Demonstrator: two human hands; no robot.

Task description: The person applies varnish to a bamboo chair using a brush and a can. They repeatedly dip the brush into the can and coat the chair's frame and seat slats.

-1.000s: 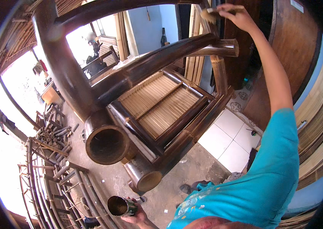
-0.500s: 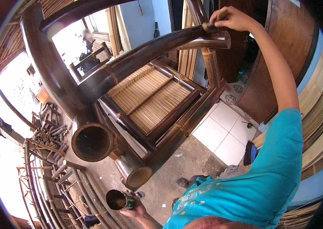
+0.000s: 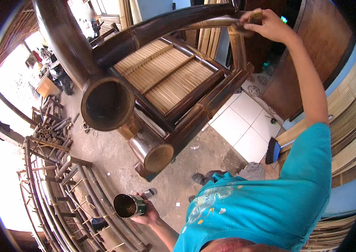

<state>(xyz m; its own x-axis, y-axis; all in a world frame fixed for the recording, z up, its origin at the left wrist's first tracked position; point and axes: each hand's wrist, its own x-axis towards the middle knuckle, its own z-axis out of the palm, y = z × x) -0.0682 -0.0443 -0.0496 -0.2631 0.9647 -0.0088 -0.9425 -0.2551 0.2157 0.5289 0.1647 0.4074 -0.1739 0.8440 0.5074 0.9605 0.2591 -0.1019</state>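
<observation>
My right hand (image 3: 270,26) is raised at the upper right, its fingers closed round a small paintbrush (image 3: 256,16). The bristles are blurred by motion, close to the far end of a bamboo crosspiece and the top of a lighter upright post (image 3: 237,48). Both belong to a large piece of dark, glossy bamboo furniture (image 3: 123,42) with a slatted panel (image 3: 165,75). Its thick poles end in open, hollow cuts toward me. Low in the picture my left hand (image 3: 147,216) grips an open can (image 3: 130,206), dark inside, with its mouth tilted toward the left.
A bamboo frame (image 3: 66,189) and piled bamboo offcuts (image 3: 52,132) stand on the left. White floor tiles (image 3: 243,126) and a blue-bristled broom (image 3: 273,151) lie to the right, below a brown wooden panel (image 3: 308,54). Split-bamboo sheets (image 3: 346,122) lean on the right wall.
My right hand with the paintbrush has shifted slightly right and down, from the curved pole toward the post top. The can has risen a little. The whole view has shifted over the furniture.
</observation>
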